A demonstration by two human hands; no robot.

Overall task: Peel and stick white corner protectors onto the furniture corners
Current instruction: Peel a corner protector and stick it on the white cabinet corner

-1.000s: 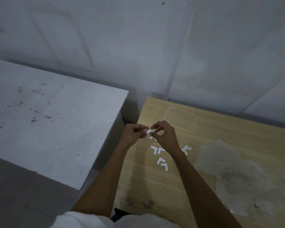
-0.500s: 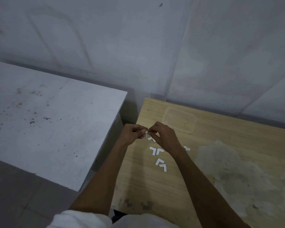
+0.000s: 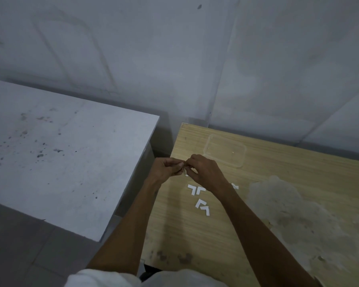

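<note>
Pinched between curled fingertips of left hand point(image 3: 166, 169) and right hand point(image 3: 205, 172), just above the table: small white corner protector point(image 3: 186, 174), only a sliver showing. Beneath, loose white L-shaped pieces point(image 3: 197, 190) flat on pale wooden table point(image 3: 278, 183). Behind, clear plastic tray point(image 3: 225, 150). Left, speckled grey cabinet top point(image 3: 60, 158); grey walls point(image 3: 174, 59).

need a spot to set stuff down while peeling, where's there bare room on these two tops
Most room: the grey top, bordered by the wall and the gap. On the wooden table, the stretch right of the clear tray, above the worn patch. Crowded: under the left hand and right hand pinching one protector, where loose protectors lie.
</note>
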